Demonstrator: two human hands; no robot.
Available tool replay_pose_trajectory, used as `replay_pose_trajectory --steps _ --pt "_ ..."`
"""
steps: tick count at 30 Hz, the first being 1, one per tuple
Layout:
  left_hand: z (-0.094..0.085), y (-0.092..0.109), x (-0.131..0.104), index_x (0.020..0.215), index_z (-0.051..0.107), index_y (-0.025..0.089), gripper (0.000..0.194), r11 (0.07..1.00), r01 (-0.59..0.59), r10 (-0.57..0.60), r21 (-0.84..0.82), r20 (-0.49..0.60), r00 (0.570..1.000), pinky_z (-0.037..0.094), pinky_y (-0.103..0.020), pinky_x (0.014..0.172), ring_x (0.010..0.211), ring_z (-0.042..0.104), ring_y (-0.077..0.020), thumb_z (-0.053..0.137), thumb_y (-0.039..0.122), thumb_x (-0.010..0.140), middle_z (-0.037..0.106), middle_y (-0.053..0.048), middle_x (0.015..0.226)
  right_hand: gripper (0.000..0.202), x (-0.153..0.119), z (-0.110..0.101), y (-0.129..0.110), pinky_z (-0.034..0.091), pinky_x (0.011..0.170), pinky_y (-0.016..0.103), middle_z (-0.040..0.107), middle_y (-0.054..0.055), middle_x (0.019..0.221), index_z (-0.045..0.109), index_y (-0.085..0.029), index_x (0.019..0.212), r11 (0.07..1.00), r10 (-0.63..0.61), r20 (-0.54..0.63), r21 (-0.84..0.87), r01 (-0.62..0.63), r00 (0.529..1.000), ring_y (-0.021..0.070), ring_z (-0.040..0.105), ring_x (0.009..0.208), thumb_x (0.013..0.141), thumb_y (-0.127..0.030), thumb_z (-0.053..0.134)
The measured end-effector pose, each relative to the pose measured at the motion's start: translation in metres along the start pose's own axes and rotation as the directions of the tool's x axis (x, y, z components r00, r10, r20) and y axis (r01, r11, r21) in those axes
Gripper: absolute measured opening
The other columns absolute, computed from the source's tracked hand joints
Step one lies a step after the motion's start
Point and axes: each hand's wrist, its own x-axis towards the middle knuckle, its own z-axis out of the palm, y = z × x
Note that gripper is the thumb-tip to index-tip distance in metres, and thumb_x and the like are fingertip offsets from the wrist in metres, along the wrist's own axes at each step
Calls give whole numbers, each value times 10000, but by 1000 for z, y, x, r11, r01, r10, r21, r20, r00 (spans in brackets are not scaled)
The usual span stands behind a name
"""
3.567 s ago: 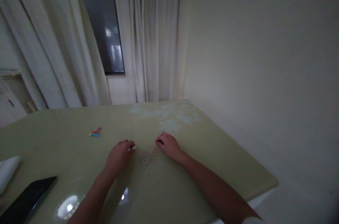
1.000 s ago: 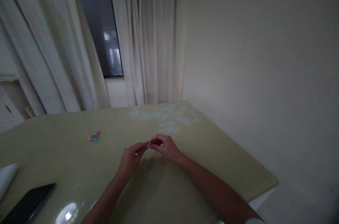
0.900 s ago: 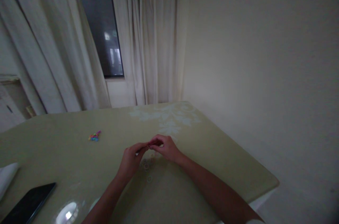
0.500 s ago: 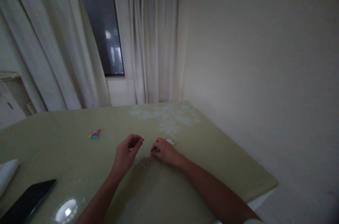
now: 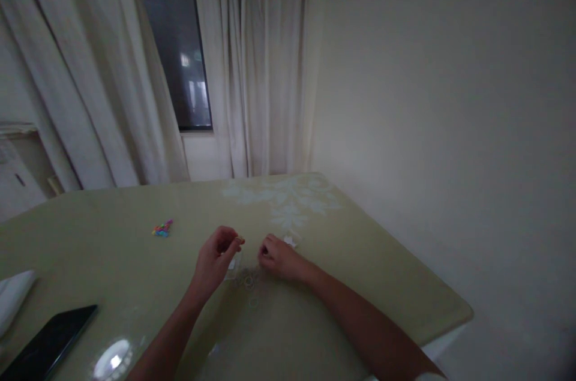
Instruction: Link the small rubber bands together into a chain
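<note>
My left hand (image 5: 219, 255) is raised over the table, thumb and fingertips pinched on a tiny yellowish item too small to name. To its right, my right hand (image 5: 279, 257) has its fingers curled together; whatever they hold, if anything, is hidden. Several small thin rings (image 5: 248, 281) lie on the table below and between the hands. A small clear bag (image 5: 233, 267) shows partly behind my left hand. Just behind my right hand lies a small white piece (image 5: 290, 241).
On the table (image 5: 360, 261), a pile of small colourful pieces (image 5: 162, 228) lies at the left. Nearer are a black phone or tablet (image 5: 49, 342), a white object (image 5: 15, 297) and a round shiny object (image 5: 112, 359). Curtains and a wall stand behind.
My right hand has shifted very slightly to the right, off the rings. My left fingertips have closed a little more over the small item.
</note>
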Motion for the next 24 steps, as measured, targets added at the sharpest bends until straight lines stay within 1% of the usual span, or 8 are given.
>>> replay_pose_trajectory --steps 2,4,7,9,12,18,22,24 --pt "2 2 -2 843 583 213 237 1000 -5 5 -1 62 998 538 -266 642 671 681 -160 724 403 853 671 19 737 39 3 -3 0 416 733 253 584 20 898 620 -158 911 978 66 -74 201 -50 995 140 532 807 932 -190 613" --pt "4 4 -4 841 587 207 229 1000 3 -2 -7 155 988 522 -255 627 651 661 -148 723 389 860 668 18 736 113 6 -5 0 408 691 252 578 1 834 630 -157 921 917 142 -102 389 -92 985 133 520 749 959 -260 605" --pt "8 7 -9 852 602 200 199 999 23 -15 -27 282 959 515 -251 621 653 653 -146 717 362 869 686 8 742 236 9 -6 -3 393 658 255 599 -5 791 658 -155 926 780 148 -30 618 -98 989 130 519 704 939 -390 643" --pt "9 8 -10 843 612 198 178 999 25 -12 -37 316 949 510 -246 620 661 654 -146 714 342 869 694 4 738 321 9 -5 -5 392 666 263 620 0 784 677 -156 900 703 112 12 706 -88 994 134 532 703 903 -477 675" --pt "10 10 -10 823 628 196 168 999 19 -4 -48 307 952 509 -242 615 652 652 -144 723 331 857 700 0 735 380 9 -5 -7 392 680 270 639 4 768 694 -157 859 654 102 20 752 -82 995 138 546 702 845 -536 718" --pt "10 13 -8 863 690 192 161 998 19 1 -67 296 955 547 -265 628 653 680 -154 711 352 863 734 -27 807 393 9 -9 -4 372 644 266 633 -3 732 708 -151 827 619 135 4 781 -88 991 123 519 650 774 -535 779" --pt "8 10 -9 956 712 200 187 1000 4 0 -16 288 958 557 -276 634 664 690 -164 709 368 874 747 -32 834 406 9 -6 -3 370 623 267 622 -6 712 716 -153 826 624 161 -20 777 -86 987 121 510 631 759 -546 794" --pt "7 9 -9 953 732 201 182 999 -18 8 35 281 960 553 -275 644 672 689 -164 700 366 881 752 -34 839 417 9 -3 -4 384 622 267 629 0 724 720 -159 838 624 176 -36 777 -84 984 128 521 643 752 -560 797"
